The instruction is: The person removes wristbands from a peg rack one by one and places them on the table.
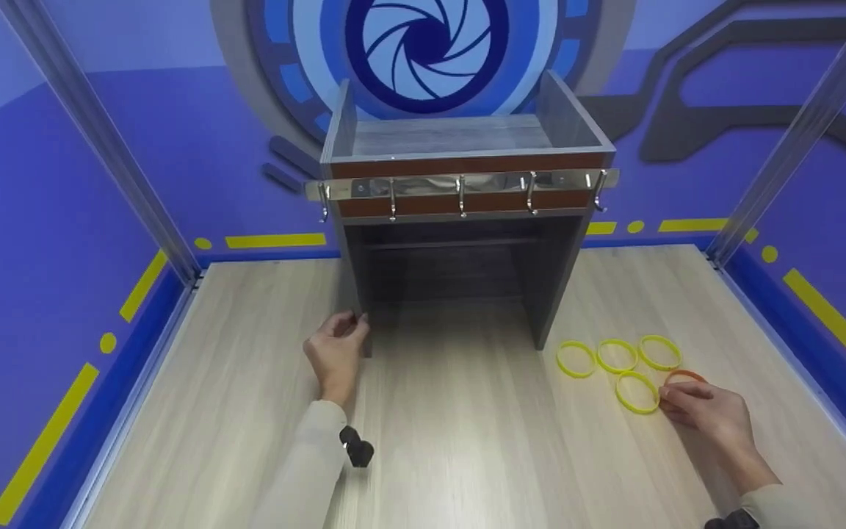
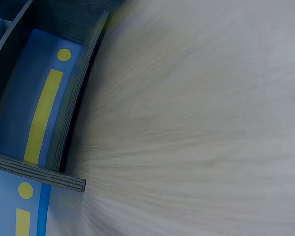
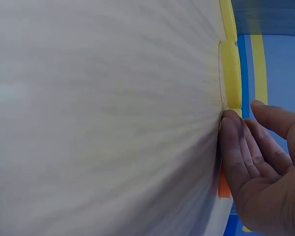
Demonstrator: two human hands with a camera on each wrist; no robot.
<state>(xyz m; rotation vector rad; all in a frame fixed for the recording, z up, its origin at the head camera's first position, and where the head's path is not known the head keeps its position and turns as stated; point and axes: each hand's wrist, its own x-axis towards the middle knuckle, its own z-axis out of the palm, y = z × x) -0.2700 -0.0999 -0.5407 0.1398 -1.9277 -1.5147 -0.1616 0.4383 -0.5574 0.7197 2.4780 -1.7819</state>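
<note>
My right hand (image 1: 713,419) is low over the tabletop at the right, its fingertips right by the nearest yellow ring (image 1: 637,392) and the orange ring (image 1: 686,374). In the right wrist view its thumb (image 3: 273,115) stands apart from its extended fingers (image 3: 233,147), with nothing held between them; the orange ring (image 3: 224,184) is partly hidden behind them. More thin yellow rings (image 1: 576,359) lie flat just behind. My left hand (image 1: 335,349), loosely curled, hovers beside the front edge of the grey shelf unit's left side panel (image 1: 358,294), holding nothing.
The grey wooden shelf unit (image 1: 467,136) stands at the back centre. A metal rail (image 1: 423,186) with several hooks (image 1: 461,197) runs across its front. Blue printed walls (image 1: 85,242) with metal corner posts enclose the wooden table (image 1: 452,433).
</note>
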